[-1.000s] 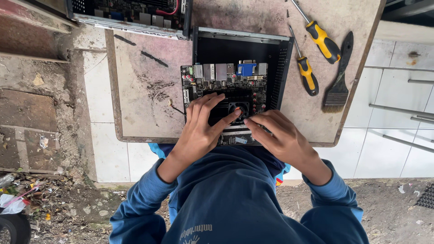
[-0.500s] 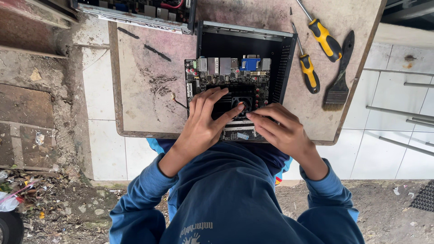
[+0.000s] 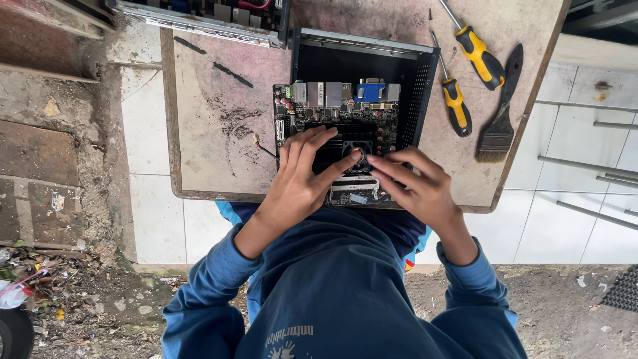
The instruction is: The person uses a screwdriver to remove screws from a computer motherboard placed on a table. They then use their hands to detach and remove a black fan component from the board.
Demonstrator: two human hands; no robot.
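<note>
Green circuit board [image 3: 335,110] lies half inside a black metal case [image 3: 415,86] on the worn wooden table [image 3: 212,146]. Left hand [image 3: 299,183] and right hand [image 3: 415,186] rest on it, fingers spread, fingertips seemingly pressing the black fan [image 3: 355,147], though the contact is hard to see. Two yellow screwdrivers [image 3: 458,106] and a brush [image 3: 498,126] lie right.

Landmark: circuit board [image 3: 335,110], lying half out of a black metal case [image 3: 412,80].

- Over the board: left hand [image 3: 299,183] and right hand [image 3: 415,189] cover its fan and near half; no way in from the near edge.
- Far side: case walls close it off behind and to the right.
- Left of the board: bare, scuffed tabletop [image 3: 212,133], open approach, only a small wire end just beside the board.
- Right of the case: two yellow screwdrivers [image 3: 458,106] and a brush [image 3: 498,126] crowd the strip.
- Far left corner: a second open chassis [image 3: 199,16] blocks.
</note>
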